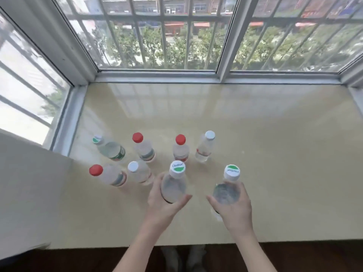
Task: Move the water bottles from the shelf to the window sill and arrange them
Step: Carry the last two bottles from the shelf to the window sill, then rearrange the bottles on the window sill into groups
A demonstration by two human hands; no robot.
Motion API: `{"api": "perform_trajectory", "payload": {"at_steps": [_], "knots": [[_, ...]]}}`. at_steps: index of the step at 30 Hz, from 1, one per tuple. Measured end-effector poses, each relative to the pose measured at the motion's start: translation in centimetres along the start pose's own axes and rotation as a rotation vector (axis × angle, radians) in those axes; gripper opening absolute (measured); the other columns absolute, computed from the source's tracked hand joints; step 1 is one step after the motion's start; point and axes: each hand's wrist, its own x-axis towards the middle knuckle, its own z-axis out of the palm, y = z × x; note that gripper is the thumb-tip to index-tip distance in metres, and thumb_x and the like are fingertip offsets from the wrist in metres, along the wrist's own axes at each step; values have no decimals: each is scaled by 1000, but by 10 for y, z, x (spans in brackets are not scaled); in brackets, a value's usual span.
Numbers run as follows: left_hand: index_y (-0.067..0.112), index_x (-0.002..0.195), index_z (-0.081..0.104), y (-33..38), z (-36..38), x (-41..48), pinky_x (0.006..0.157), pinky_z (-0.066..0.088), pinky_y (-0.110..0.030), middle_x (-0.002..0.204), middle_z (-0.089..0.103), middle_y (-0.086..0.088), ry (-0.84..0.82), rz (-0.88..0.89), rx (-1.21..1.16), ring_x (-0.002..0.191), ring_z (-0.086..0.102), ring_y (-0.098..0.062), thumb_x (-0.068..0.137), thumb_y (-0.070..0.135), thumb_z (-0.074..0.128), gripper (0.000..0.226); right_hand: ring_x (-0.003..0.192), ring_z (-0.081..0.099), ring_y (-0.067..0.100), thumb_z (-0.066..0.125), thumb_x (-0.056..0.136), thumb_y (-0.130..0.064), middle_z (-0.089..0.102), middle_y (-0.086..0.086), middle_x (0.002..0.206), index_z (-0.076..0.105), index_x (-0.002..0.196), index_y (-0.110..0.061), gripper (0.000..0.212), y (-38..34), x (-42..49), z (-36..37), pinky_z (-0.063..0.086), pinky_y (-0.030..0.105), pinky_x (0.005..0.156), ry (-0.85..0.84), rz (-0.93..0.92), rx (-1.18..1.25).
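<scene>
Two grips | fingers and thumbs curled round bottle bodies | left hand holds left green-capped bottle, right hand holds right green-capped bottle | both near window sill front edge, six other bottles farther in | likely full: heavyish, slick, squashy, so grip mid-body

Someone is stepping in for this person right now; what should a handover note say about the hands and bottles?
Left hand grips a clear plastic water bottle with a green-and-white cap; right hand grips a second such bottle.
Six other clear bottles stand on the beige window sill, four behind, two in front.
Done: those six placed.
Left: probably set both held bottles down beside the front pair. The shelf is out of view, so more may remain.
</scene>
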Motion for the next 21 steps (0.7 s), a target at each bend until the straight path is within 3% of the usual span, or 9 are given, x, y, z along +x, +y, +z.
{"api": "perform_trajectory", "payload": {"at_steps": [3, 5, 7, 11, 15, 18, 21], "knots": [[39, 114, 52, -33, 11, 28, 82, 42, -6, 107, 59, 27, 25, -47, -4, 105, 55, 7, 64, 30, 91, 64, 96, 65, 12, 96, 57, -28, 69, -12, 96, 60, 100, -29, 56, 26, 26, 18, 53, 34, 85, -16, 8, -9], [36, 113, 54, -49, 18, 45, 85, 46, -15, 108, 63, 17, 39, -59, -1, 105, 59, 0, 60, 33, 89, 63, 99, 65, 13, 95, 58, -26, 69, -10, 101, 61, 104, -28, 57, 37, 43, 31, 51, 31, 88, -26, 10, 10], [34, 110, 57, -62, 24, 60, 82, 47, -14, 105, 65, 14, 29, -60, 1, 101, 61, 0, 59, 33, 87, 59, 101, 64, 11, 94, 58, -26, 69, -11, 102, 61, 107, -26, 59, 46, 58, 43, 50, 29, 90, -22, -7, 19], [34, 108, 57, -82, 35, 83, 80, 49, -17, 102, 65, 14, 1, -36, 44, 98, 62, -3, 58, 35, 88, 59, 101, 64, 10, 92, 59, -30, 69, -11, 101, 61, 107, -23, 58, 55, 80, 59, 51, 29, 90, -29, -54, 11], [32, 110, 55, -93, 44, 95, 76, 44, -6, 105, 64, 14, 18, 4, 66, 95, 58, 8, 62, 24, 92, 62, 104, 64, 11, 89, 53, -44, 68, -14, 105, 60, 113, -22, 70, 62, 96, 68, 53, 34, 92, -24, -79, 9], [28, 115, 53, -102, 46, 99, 88, 49, -19, 114, 63, 3, 8, 22, 65, 106, 60, -6, 59, 30, 93, 68, 106, 65, 14, 87, 52, -50, 68, -9, 108, 60, 115, -19, 75, 70, 103, 70, 52, 42, 95, -34, -83, -2], [34, 115, 51, -110, 45, 103, 94, 50, -29, 118, 62, 0, -16, 42, 94, 111, 60, -11, 55, 40, 90, 71, 105, 65, 10, 86, 52, -51, 68, -11, 107, 61, 116, -18, 76, 77, 104, 69, 52, 36, 95, -46, -89, -23]]}}
